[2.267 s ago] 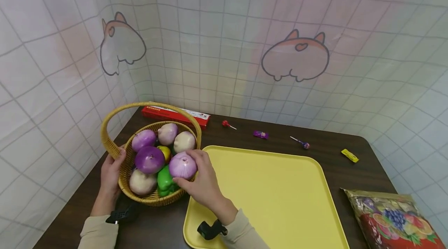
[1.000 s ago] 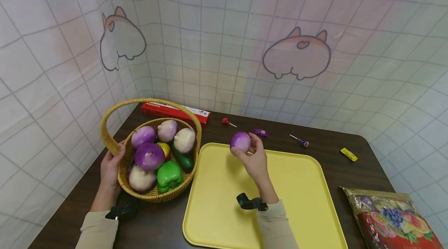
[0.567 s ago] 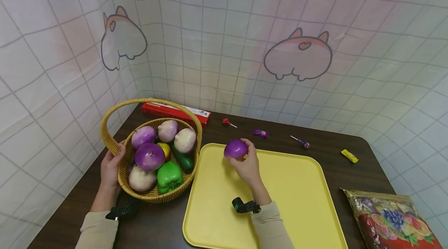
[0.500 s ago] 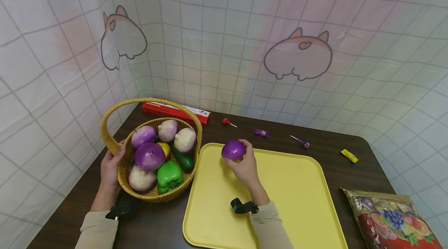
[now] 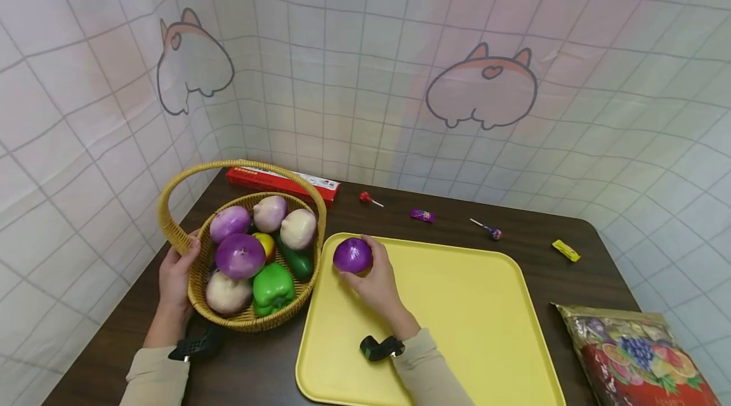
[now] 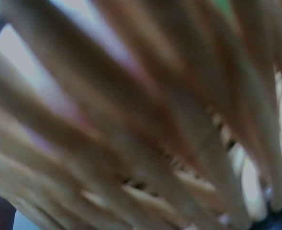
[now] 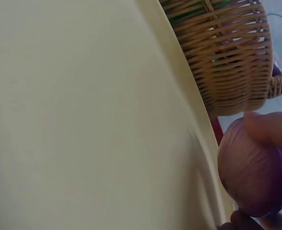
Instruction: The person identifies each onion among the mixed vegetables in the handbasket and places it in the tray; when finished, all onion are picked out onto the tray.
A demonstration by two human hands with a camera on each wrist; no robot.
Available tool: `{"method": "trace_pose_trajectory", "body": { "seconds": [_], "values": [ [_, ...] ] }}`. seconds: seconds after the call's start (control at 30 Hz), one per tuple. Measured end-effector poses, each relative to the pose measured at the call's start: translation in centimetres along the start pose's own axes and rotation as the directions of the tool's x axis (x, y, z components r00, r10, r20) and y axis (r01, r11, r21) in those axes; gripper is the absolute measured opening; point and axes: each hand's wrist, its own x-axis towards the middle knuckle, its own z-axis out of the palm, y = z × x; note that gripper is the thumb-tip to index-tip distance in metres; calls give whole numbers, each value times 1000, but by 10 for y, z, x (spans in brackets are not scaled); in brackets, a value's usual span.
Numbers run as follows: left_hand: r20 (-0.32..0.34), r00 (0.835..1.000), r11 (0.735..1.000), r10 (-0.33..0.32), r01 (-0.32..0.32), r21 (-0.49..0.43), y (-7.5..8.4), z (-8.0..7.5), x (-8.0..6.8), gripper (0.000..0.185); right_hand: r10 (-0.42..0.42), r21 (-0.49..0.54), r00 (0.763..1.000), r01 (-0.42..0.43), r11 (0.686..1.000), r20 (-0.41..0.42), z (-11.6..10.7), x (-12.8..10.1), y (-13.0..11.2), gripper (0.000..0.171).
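In the head view my left hand [image 5: 174, 282] grips the left side of a wicker basket [image 5: 257, 323] with a tall handle. Inside lie purple and pale onions [image 5: 241, 256], a green bell pepper [image 5: 273, 288], a dark green cucumber-like piece [image 5: 298, 262] and a small yellow one. My right hand [image 5: 379, 282] holds a glossy purple onion [image 5: 351, 256] between thumb and fingers, over the back left corner of a yellow tray [image 5: 457, 317]. Paler striped skin shows on this onion [image 7: 251, 167] in the right wrist view. Blurred wicker strands [image 6: 131, 124] fill the left wrist view.
Behind the basket lies a red and white box [image 5: 280, 184]. Along the back are a red lollipop [image 5: 365, 197], a purple wrapped candy [image 5: 422, 215], another lollipop [image 5: 493, 233] and a yellow candy [image 5: 566, 250]. A fruit-printed bag [image 5: 639, 349] lies at right.
My right hand lifted the onion out of the basket, carried it right over the tray, then back left to the tray's corner. The onion's darker side turned up. My left hand stayed at the basket.
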Motion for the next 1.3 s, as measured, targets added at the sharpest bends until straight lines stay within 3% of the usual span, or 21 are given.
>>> {"method": "trace_pose_trajectory", "body": {
  "seconds": [0.17, 0.37, 0.8, 1.03, 1.3],
  "values": [
    [20, 1000, 1000, 8, -8, 7, 0, -1, 0, 25, 32, 46, 999, -31, 998, -31, 5, -1, 1, 82],
    [19, 1000, 1000, 6, -6, 5, -1, -1, 0, 24, 52, 17, 996, -51, 999, -71, 8, 0, 7, 81],
    [2, 1000, 999, 9, -9, 35, 0, -2, 1, 27, -3, 1, 999, 3, 1000, -47, 9, 1, 9, 81],
    [21, 1000, 1000, 17, -17, 20, 1, -2, -1, 22, 16, -6, 999, -16, 1000, -32, 9, 0, 10, 80],
    [12, 999, 996, 33, -33, 78, 3, -1, -1, 27, 43, -6, 999, -43, 999, -19, 7, -2, 10, 86]
  ]
}}
